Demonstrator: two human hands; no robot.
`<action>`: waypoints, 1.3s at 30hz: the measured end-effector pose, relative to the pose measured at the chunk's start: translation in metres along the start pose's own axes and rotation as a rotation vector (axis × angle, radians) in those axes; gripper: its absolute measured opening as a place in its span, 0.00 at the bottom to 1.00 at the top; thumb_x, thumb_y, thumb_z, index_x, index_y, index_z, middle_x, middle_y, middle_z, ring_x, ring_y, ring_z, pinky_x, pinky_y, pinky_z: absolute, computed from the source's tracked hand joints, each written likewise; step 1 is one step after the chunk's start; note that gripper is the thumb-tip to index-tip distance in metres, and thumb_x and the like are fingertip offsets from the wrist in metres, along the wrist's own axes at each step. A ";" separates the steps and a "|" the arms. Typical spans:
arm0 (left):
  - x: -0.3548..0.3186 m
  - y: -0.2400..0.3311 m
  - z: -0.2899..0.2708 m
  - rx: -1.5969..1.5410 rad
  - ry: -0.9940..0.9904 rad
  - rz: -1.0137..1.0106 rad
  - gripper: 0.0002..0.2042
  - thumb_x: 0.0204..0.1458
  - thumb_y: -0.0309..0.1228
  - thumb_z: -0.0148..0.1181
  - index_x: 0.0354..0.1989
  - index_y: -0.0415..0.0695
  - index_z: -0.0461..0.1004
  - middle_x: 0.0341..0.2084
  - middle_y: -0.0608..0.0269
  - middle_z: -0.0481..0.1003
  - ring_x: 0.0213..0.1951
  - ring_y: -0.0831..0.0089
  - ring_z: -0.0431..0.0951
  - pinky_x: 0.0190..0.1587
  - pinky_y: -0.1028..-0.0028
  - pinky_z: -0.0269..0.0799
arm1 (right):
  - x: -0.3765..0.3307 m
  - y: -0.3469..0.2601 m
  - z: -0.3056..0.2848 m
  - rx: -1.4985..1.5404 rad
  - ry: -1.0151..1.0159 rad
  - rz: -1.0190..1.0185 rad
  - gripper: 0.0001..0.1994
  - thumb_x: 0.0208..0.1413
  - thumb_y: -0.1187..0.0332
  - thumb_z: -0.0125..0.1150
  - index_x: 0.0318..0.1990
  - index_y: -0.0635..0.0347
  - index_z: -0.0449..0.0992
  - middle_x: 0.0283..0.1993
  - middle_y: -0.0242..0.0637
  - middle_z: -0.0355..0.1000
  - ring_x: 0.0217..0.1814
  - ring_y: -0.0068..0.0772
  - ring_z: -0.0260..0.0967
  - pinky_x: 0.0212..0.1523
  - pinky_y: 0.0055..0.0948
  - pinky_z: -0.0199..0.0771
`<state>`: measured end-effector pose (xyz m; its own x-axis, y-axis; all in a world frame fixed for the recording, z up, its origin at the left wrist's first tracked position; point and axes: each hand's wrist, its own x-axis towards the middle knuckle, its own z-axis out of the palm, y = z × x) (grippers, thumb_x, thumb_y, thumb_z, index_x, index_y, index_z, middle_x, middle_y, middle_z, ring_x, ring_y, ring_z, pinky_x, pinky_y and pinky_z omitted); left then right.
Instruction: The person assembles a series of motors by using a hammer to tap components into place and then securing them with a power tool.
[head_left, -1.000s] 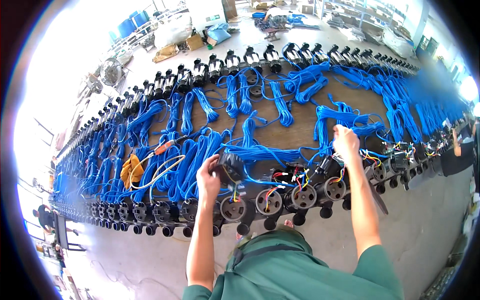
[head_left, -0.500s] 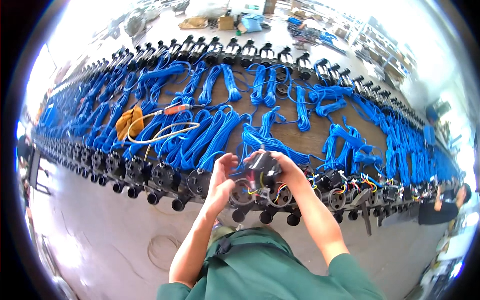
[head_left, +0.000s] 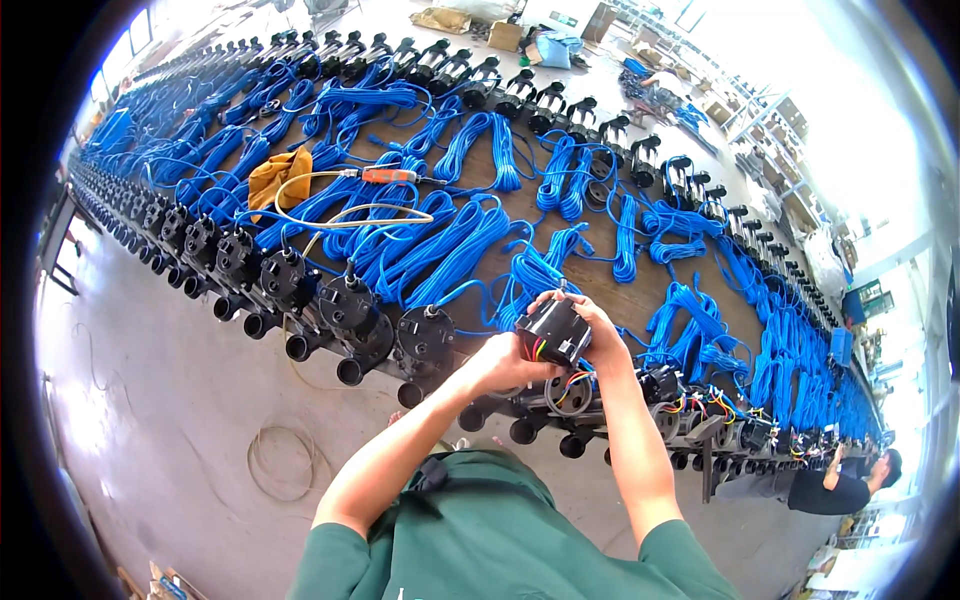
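Note:
My right hand [head_left: 598, 330] grips a black boxy part [head_left: 560, 328] from its right and far side, above the near edge of the table. At its lower left, my left hand [head_left: 508, 362] closes against the same part, with some fingertips hidden. Red, yellow and green wires come out of the part's left side. Just below my hands sits an open round black housing [head_left: 568, 396] with coloured wires at it. Left of my left hand stands a black housing with a round cap [head_left: 425, 338]. A coiled blue cable [head_left: 532, 276] lies beyond the part.
Rows of black housings [head_left: 235, 252] line the near edge, with more black units [head_left: 515, 92] along the far edge. Blue cable bundles [head_left: 465, 250] cover much of the brown tabletop [head_left: 620, 300]. An orange tool [head_left: 388, 175] lies beside a tan glove [head_left: 280, 180]. A person [head_left: 840, 488] works at far right.
My left hand has gone from open beside the part to closing on it. The black part is now tilted, showing a flat side. The whole view has shifted and turned.

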<state>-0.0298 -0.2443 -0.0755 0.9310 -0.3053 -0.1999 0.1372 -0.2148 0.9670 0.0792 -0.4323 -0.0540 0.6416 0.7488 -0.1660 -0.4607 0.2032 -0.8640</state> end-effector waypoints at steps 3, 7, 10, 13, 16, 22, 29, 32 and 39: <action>-0.010 -0.001 0.011 0.398 0.279 -0.067 0.30 0.36 0.41 0.81 0.48 0.38 0.79 0.39 0.48 0.77 0.53 0.49 0.74 0.58 0.56 0.73 | -0.009 0.002 -0.003 -0.294 0.226 0.075 0.18 0.68 0.55 0.66 0.47 0.63 0.84 0.42 0.36 0.84 0.40 0.24 0.82 0.44 0.27 0.82; -0.026 -0.040 0.035 0.333 0.628 0.141 0.35 0.27 0.32 0.82 0.50 0.41 0.75 0.56 0.50 0.68 0.60 0.48 0.69 0.63 0.55 0.68 | -0.023 0.026 0.021 -0.712 0.398 -0.046 0.15 0.67 0.58 0.68 0.45 0.64 0.86 0.37 0.30 0.83 0.39 0.18 0.76 0.42 0.23 0.75; -0.022 -0.057 0.036 0.521 0.721 0.374 0.30 0.26 0.27 0.81 0.43 0.40 0.73 0.55 0.48 0.68 0.58 0.45 0.69 0.61 0.54 0.70 | -0.033 0.042 0.019 -0.858 0.517 -0.130 0.15 0.68 0.59 0.67 0.46 0.65 0.86 0.37 0.28 0.83 0.37 0.16 0.74 0.40 0.22 0.74; -0.020 -0.057 0.027 0.485 0.753 0.241 0.35 0.23 0.25 0.83 0.45 0.38 0.70 0.54 0.46 0.67 0.55 0.44 0.72 0.56 0.52 0.73 | -0.032 0.049 0.021 -0.901 0.575 -0.119 0.17 0.68 0.56 0.67 0.46 0.65 0.86 0.34 0.27 0.81 0.35 0.15 0.70 0.38 0.22 0.71; -0.010 -0.056 0.030 0.415 0.637 -0.101 0.38 0.26 0.24 0.82 0.51 0.39 0.67 0.54 0.45 0.67 0.52 0.43 0.76 0.51 0.52 0.77 | -0.023 0.057 0.018 -0.972 0.584 -0.167 0.18 0.69 0.56 0.66 0.46 0.66 0.86 0.33 0.24 0.78 0.34 0.14 0.66 0.36 0.21 0.66; -0.024 -0.070 0.039 0.257 0.640 -0.213 0.37 0.37 0.26 0.78 0.60 0.40 0.66 0.52 0.48 0.71 0.53 0.48 0.77 0.54 0.56 0.78 | -0.020 0.061 0.030 -1.172 0.640 -0.159 0.19 0.70 0.55 0.65 0.47 0.66 0.85 0.35 0.28 0.81 0.37 0.17 0.71 0.39 0.22 0.71; -0.069 -0.110 0.024 -0.465 0.295 0.038 0.49 0.42 0.28 0.73 0.77 0.41 0.55 0.61 0.55 0.68 0.65 0.63 0.70 0.69 0.63 0.66 | -0.025 0.068 0.062 -1.323 0.625 -0.281 0.13 0.70 0.61 0.63 0.43 0.63 0.84 0.28 0.37 0.78 0.28 0.28 0.72 0.32 0.30 0.70; -0.077 -0.120 0.019 -0.601 0.213 0.067 0.49 0.42 0.21 0.65 0.79 0.41 0.51 0.64 0.56 0.67 0.68 0.64 0.67 0.72 0.64 0.62 | -0.027 0.079 0.075 -1.363 0.639 -0.358 0.12 0.68 0.63 0.64 0.42 0.64 0.84 0.31 0.46 0.80 0.32 0.45 0.78 0.36 0.38 0.75; -0.047 -0.086 0.015 -0.657 0.269 0.080 0.39 0.66 0.44 0.58 0.80 0.40 0.49 0.76 0.49 0.57 0.78 0.60 0.54 0.78 0.62 0.47 | -0.023 0.078 0.081 -1.612 0.609 -0.516 0.09 0.61 0.66 0.69 0.40 0.63 0.82 0.38 0.43 0.83 0.40 0.48 0.81 0.43 0.43 0.76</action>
<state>-0.0905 -0.2253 -0.1512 0.9862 -0.0394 -0.1605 0.1618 0.4284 0.8890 -0.0214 -0.3823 -0.0792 0.7956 0.4269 0.4299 0.5886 -0.7124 -0.3820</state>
